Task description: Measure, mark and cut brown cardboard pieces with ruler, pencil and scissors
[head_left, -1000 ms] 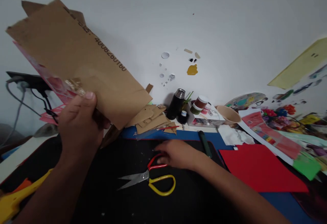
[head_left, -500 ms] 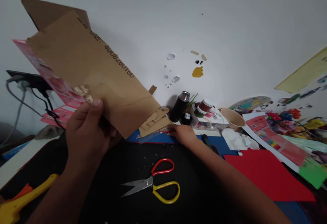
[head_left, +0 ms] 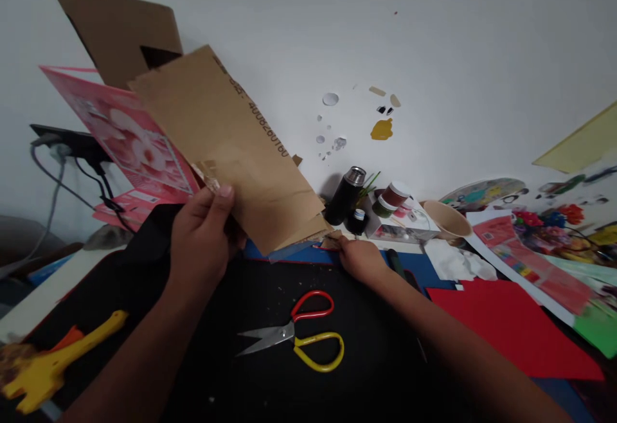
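My left hand (head_left: 205, 230) grips a large brown cardboard sheet (head_left: 231, 146) by its lower left edge, thumb on the face and fingers behind. Printed digits run along the sheet's upper right edge, and its left edge is torn near my thumb. At the back of the black mat, my right hand (head_left: 361, 257) pinches a small cardboard scrap (head_left: 332, 239). More cardboard pieces (head_left: 308, 229) lie beside it, partly hidden by the sheet. Scissors (head_left: 289, 333) with one red and one yellow handle lie on the mat, blades apart, pointing left.
A black flask (head_left: 346, 195), a small dark bottle (head_left: 357, 220) and paint jars (head_left: 393, 197) stand along the wall. Red paper (head_left: 511, 326) lies on the right. A yellow giraffe-shaped figure (head_left: 53, 371) is at lower left; a pink box (head_left: 130, 134) stands behind my left hand.
My left hand has moved right with the cardboard sheet, uncovering more of the pink box. My right hand has drawn the small scrap slightly toward me, and the view has shifted a little.
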### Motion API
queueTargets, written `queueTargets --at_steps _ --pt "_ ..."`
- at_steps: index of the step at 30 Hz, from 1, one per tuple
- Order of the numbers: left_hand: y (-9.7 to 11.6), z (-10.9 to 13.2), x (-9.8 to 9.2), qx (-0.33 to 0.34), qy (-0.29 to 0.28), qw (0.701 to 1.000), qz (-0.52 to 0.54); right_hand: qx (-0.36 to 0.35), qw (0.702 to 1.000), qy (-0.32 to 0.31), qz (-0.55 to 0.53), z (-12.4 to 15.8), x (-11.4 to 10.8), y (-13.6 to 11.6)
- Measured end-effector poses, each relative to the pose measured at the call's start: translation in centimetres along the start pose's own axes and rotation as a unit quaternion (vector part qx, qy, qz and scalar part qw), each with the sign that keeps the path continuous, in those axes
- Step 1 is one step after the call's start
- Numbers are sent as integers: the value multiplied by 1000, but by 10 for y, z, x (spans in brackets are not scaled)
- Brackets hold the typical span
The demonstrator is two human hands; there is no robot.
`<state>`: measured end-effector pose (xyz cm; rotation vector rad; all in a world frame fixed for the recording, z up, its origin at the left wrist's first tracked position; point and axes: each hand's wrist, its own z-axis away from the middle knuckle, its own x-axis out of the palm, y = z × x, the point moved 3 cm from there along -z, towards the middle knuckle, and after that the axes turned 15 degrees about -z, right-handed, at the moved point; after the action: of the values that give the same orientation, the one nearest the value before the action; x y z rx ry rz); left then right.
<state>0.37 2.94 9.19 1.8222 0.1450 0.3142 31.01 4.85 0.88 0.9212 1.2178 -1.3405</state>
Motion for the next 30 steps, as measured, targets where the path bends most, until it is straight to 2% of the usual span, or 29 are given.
queueTargets --at_steps 5,8,9,11,14,16,19,21,24,27,30 --pt "-11 -6 1 3 -29 999 -44 -14 994 -5 -105 41 4 4" --pt "-14 -7 7 -14 -54 997 -55 -40 979 10 -199 57 13 -2" --pt "-15 -6 9 -24 -61 997 -51 -53 953 41 -295 60 16 -5" --pt "-19 -2 15 -48 -77 995 -39 -75 882 82 -457 66 21 -10" --pt "-26 11 21 -83 -93 992 -28 -72 790 72 -604 72 31 -17" --pt "-33 22 20 -107 -100 989 -30 -73 750 56 -655 75 35 -21" --pt "-47 38 9 -146 -100 983 -37 -91 716 38 -691 80 38 -27" --pt "-56 44 -2 -169 -91 980 -46 -101 707 32 -699 82 41 -32" --pt "-67 48 -19 -188 -67 978 -60 -129 716 38 -685 83 46 -42" --pt "-74 48 -30 -193 -53 977 -76 -200 746 66 -632 85 49 -56" --pt "-80 49 -37 -192 -56 975 -96 -304 792 101 -521 88 50 -72"
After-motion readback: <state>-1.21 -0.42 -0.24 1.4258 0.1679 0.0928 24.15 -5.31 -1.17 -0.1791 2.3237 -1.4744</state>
